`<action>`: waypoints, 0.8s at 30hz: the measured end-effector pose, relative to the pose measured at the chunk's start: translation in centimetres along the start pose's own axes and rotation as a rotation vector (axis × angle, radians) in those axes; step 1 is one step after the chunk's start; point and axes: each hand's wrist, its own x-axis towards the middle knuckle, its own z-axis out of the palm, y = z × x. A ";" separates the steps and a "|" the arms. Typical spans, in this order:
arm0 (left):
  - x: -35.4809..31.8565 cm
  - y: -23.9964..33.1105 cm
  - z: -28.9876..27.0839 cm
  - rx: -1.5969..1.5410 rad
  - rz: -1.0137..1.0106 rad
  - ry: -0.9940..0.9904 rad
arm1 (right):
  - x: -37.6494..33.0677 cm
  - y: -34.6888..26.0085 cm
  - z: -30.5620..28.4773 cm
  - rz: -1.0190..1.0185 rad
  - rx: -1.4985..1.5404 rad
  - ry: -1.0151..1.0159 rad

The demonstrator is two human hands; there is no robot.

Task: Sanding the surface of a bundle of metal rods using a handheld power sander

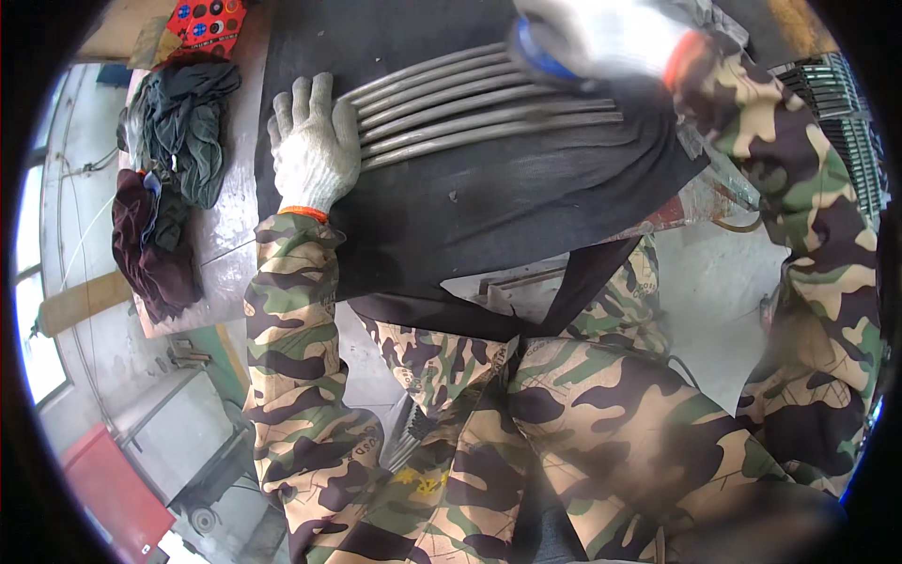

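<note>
Several grey metal rods (442, 99) lie side by side on a black cloth (451, 216) over the table. My left hand (318, 146), in a white knitted glove with an orange cuff, lies flat with fingers apart at the rods' left ends. Over their right part is my right hand (611, 38), also gloved in white and smeared by motion. It grips a round, blue-edged thing (543, 52) with a dark middle, too blurred to name more closely. The fingers of that hand are mostly hidden.
Crumpled dark green rags (188, 122) and a maroon rag (141, 244) lie along the table's left edge, below a red patterned sheet (209, 26). More rods (832, 113) are stacked at the far right. A red box-like thing (113, 493) stands at lower left.
</note>
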 end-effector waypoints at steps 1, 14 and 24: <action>1.1 2.1 1.4 -0.070 0.028 0.036 | -1.1 0.5 -2.7 0.102 -0.090 -0.105; -1.2 2.8 -0.7 0.006 -0.296 0.074 | -1.1 -2.3 0.8 -0.020 0.015 -0.029; -1.0 2.5 -1.2 -0.232 0.022 -0.030 | 4.4 -7.7 -0.3 0.050 0.026 -0.239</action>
